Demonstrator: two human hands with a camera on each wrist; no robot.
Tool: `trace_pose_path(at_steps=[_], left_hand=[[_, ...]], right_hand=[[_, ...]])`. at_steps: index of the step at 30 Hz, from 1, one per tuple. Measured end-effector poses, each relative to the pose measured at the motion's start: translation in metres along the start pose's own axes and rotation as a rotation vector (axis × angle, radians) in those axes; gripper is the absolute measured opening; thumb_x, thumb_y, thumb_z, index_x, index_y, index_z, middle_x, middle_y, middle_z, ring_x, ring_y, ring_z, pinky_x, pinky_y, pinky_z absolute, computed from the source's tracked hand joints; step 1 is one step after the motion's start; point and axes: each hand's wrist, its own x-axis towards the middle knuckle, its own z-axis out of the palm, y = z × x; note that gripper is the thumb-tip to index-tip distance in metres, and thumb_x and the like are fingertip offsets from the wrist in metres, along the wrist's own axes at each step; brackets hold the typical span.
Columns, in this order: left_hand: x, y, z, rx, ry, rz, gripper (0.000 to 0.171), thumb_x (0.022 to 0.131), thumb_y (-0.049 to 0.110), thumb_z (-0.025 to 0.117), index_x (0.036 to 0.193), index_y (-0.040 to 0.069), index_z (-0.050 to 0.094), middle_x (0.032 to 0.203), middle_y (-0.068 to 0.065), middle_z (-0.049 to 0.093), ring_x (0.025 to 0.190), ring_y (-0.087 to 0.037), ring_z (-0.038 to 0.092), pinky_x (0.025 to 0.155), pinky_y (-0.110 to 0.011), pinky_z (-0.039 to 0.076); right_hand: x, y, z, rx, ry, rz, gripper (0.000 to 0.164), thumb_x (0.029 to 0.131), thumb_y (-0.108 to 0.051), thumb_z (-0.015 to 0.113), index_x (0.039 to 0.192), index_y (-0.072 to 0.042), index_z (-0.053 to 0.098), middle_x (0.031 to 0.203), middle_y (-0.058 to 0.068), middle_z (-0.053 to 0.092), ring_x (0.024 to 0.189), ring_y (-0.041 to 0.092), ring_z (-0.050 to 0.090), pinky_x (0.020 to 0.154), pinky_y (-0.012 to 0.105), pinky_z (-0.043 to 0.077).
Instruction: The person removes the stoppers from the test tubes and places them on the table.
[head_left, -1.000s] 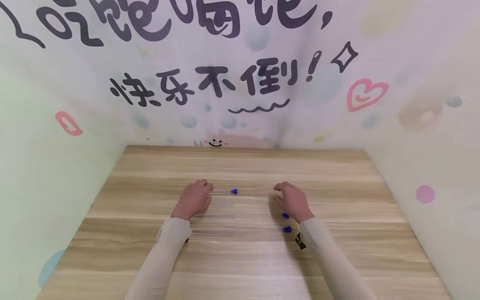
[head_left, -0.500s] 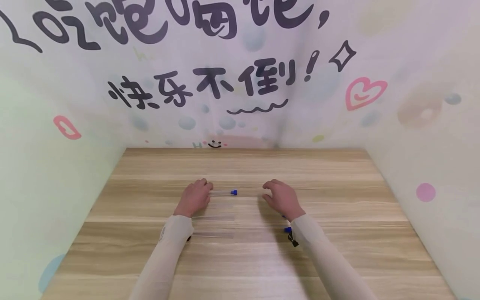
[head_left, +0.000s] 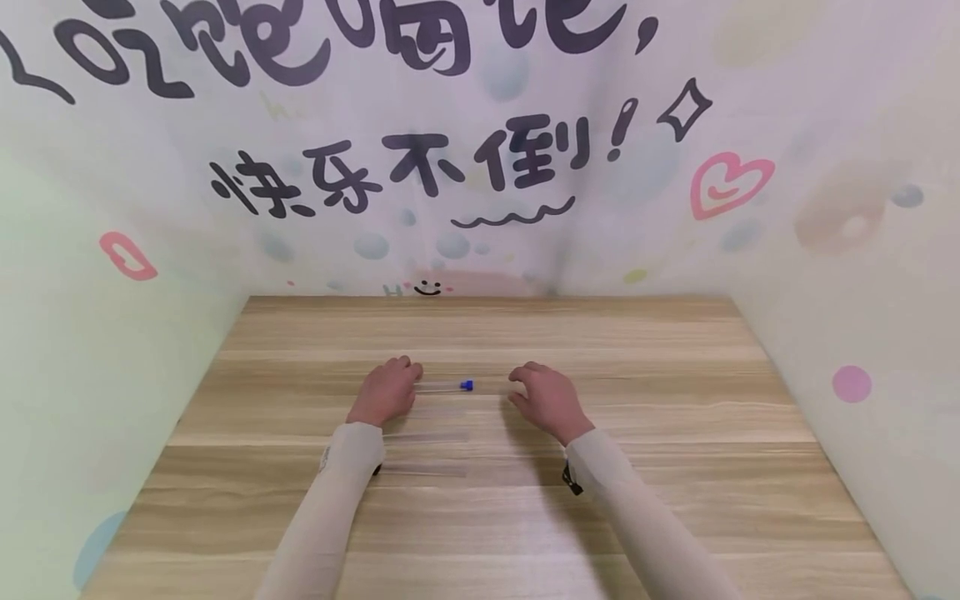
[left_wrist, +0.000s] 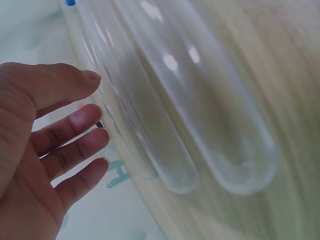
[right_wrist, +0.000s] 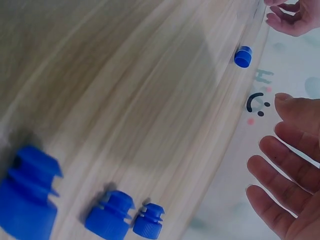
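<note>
Clear round-bottomed test tubes (left_wrist: 235, 165) lie side by side on the wooden table. The farthest tube (head_left: 438, 387) has a blue cap (head_left: 467, 386) at its right end. My left hand (head_left: 385, 390) is at this tube's left end. In the left wrist view its thumb and fingers are relaxed and apart, and I see nothing pinched between them. My right hand (head_left: 549, 402) hovers to the right of the blue cap, with loosely bent fingers and nothing in them. Loose ribbed blue caps (right_wrist: 109, 215) rest on the table in the right wrist view, hidden by my right arm in the head view.
The wooden table (head_left: 675, 358) meets a white printed backdrop (head_left: 480, 250) at its back edge. Side walls of the same backdrop stand left and right. A dark strap (head_left: 572, 479) shows at my right wrist.
My right hand has moved left toward the capped tube, and its arm now covers the loose caps in the head view. My left hand has stayed nearly in place.
</note>
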Motion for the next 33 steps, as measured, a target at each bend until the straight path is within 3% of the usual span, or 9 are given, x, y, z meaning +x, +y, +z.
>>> trace_pose_path(at_steps=[15, 27, 33], left_hand=[[0.006, 0.002, -0.006, 0.052, -0.124, -0.032, 0.007, 0.084, -0.001, 0.063, 0.084, 0.007, 0.062, 0.081, -0.011, 0.059, 0.076, -0.029, 0.06, 0.063, -0.042, 0.051], [0.007, -0.007, 0.009, 0.027, -0.09, 0.012, 0.015, 0.079, -0.008, 0.06, 0.076, 0.006, 0.057, 0.076, -0.011, 0.06, 0.07, -0.028, 0.061, 0.054, -0.04, 0.049], [0.011, -0.002, 0.002, 0.027, -0.114, -0.003, 0.014, 0.084, -0.009, 0.06, 0.08, 0.004, 0.061, 0.079, -0.012, 0.061, 0.075, -0.029, 0.062, 0.058, -0.041, 0.051]], right_hand=[[0.002, -0.003, -0.001, -0.015, -0.017, -0.001, 0.023, 0.083, -0.021, 0.073, 0.102, -0.008, 0.069, 0.1, 0.006, 0.07, 0.087, 0.022, 0.067, 0.072, 0.037, 0.055], [0.004, -0.006, 0.001, -0.006, -0.023, -0.025, 0.022, 0.082, -0.019, 0.074, 0.102, -0.008, 0.07, 0.099, 0.006, 0.07, 0.086, 0.023, 0.067, 0.072, 0.038, 0.055], [0.006, -0.005, 0.002, 0.002, -0.029, -0.015, 0.022, 0.083, -0.019, 0.073, 0.102, -0.008, 0.07, 0.1, 0.007, 0.07, 0.087, 0.023, 0.067, 0.072, 0.038, 0.055]])
